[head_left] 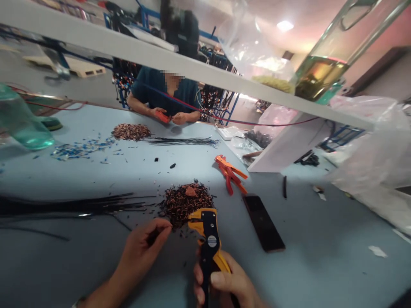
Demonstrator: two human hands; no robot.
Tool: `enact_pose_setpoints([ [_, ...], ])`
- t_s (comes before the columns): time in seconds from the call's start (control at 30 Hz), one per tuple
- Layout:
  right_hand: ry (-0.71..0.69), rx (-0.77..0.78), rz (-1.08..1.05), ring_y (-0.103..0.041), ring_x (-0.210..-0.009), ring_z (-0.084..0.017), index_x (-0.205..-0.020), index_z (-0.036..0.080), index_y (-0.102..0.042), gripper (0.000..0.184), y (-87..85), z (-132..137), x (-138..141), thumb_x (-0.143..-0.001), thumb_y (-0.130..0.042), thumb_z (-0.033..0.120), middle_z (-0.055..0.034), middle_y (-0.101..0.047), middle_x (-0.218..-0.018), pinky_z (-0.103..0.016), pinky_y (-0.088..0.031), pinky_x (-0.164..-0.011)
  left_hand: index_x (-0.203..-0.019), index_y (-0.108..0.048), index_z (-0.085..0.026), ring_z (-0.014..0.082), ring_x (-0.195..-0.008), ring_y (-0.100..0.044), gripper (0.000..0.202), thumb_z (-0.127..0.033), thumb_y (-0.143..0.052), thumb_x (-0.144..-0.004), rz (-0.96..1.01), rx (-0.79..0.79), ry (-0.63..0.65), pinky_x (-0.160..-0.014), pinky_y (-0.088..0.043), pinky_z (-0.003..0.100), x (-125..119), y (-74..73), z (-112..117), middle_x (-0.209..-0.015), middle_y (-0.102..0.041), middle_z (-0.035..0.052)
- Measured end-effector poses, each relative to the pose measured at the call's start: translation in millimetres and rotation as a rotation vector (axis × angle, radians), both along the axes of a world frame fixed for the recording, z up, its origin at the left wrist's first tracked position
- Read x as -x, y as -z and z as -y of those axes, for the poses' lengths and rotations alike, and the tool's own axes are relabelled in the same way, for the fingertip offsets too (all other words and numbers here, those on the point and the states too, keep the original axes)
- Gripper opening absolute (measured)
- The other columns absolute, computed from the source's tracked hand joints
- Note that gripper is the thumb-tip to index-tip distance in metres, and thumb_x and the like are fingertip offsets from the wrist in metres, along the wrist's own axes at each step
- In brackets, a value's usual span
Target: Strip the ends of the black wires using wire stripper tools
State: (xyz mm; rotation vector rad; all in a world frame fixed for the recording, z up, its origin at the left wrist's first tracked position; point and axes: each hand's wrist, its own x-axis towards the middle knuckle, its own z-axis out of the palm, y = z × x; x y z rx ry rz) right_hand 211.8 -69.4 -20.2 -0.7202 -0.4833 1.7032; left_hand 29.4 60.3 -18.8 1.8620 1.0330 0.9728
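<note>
My right hand (224,278) is wrapped round the handles of a yellow and black wire stripper (210,235), its head pointing away from me and its jaws facing left. Thumb and forefinger of my left hand (144,248) are pinched together just left of those jaws, on what looks like a thin dark wire (171,227); most of it is hidden by the fingers. Beyond the tool lies a heap of short black and copper-coloured wire scraps (183,201). A bundle of long black wires (80,205) stretches across the table to the left of my hands.
Right of the stripper lie a black phone (263,222) and red-orange pliers (229,173). Across the table (321,265) a person (167,94) holds a red tool (162,116). A white shelf beam (192,64) crosses overhead, with a leg (282,145) standing at right. Blue-tipped scraps (77,149) lie far left.
</note>
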Motion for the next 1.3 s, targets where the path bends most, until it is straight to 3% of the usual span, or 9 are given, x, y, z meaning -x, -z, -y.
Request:
enact_pose_setpoints([
  [0.17,0.027,0.074,-0.055,-0.056,-0.046,-0.009,-0.095,0.015,-0.058,0.035,1.4,3.7,-0.5,-0.072,-0.076,0.035,0.0013,-0.06,-0.068,-0.022,-0.047,-0.046,-0.075,-0.069,-0.022,0.0148,-0.051,-0.058,0.016,-0.03,-0.058,-0.082,-0.017,-0.018,0.001,-0.049,-0.046,0.021,-1.7,-3.6,-0.7,-0.059,-0.065,-0.0029],
  [0.37,-0.12,0.059,-0.065,-0.068,-0.07,-0.018,-0.108,0.01,-0.061,0.054,-8.7,4.9,3.5,-0.062,-0.081,0.03,-0.0059,-0.067,-0.086,-0.028,-0.051,-0.063,-0.074,-0.066,-0.02,0.013,-0.051,-0.054,0.019,-0.029,-0.055,-0.086,-0.018,0.026,0.037,-0.048,-0.042,0.02,-3.9,-7.2,4.5,-0.058,-0.06,-0.0029],
  [0.5,-0.221,0.078,-0.013,-0.07,-0.08,-0.019,-0.115,0.013,-0.06,0.053,-13.5,5.3,-1.0,-0.067,-0.078,0.03,-0.0055,-0.067,-0.094,-0.029,-0.048,-0.072,-0.074,-0.066,-0.019,0.0123,-0.051,-0.052,0.019,-0.027,-0.054,-0.086,0.025,0.031,0.029,-0.048,-0.04,0.02,-4.7,-7.9,6.9,-0.058,-0.058,-0.0031],
  [0.67,-0.183,0.064,-0.001,-0.069,-0.081,-0.021,-0.116,0.015,-0.059,0.054,-10.6,6.0,-7.8,-0.067,-0.078,0.031,-0.0056,-0.066,-0.096,-0.035,-0.049,-0.075,-0.074,-0.065,-0.018,0.012,-0.051,-0.052,0.018,-0.026,-0.054,-0.086,0.036,0.028,0.037,-0.048,-0.041,0.019,-5.0,-8.2,6.7,-0.057,-0.058,-0.0029],
  [1.07,-0.196,0.043,0.095,-0.069,-0.082,-0.024,-0.118,0.01,-0.06,0.056,-18.4,5.5,-6.7,-0.067,-0.075,0.028,-0.013,-0.071,-0.103,-0.036,-0.049,-0.076,-0.077,-0.066,-0.016,0.0098,-0.051,-0.051,0.016,-0.019,-0.055,-0.087,0.108,-0.057,0.115,-0.048,-0.041,0.017,-5.2,-5.3,9.3,-0.058,-0.057,-0.0029],
  [1.3,-0.202,0.093,0.107,-0.067,-0.081,-0.022,-0.116,0.014,-0.06,0.055,-22.2,8.1,-7.4,-0.066,-0.077,0.029,-0.0087,-0.07,-0.098,-0.033,-0.049,-0.075,-0.078,-0.067,-0.015,0.0095,-0.05,-0.051,0.014,-0.016,-0.056,-0.087,0.112,-0.086,0.136,-0.047,-0.04,0.017,-6.1,-4.5,10.2,-0.058,-0.061,-0.0016],
])
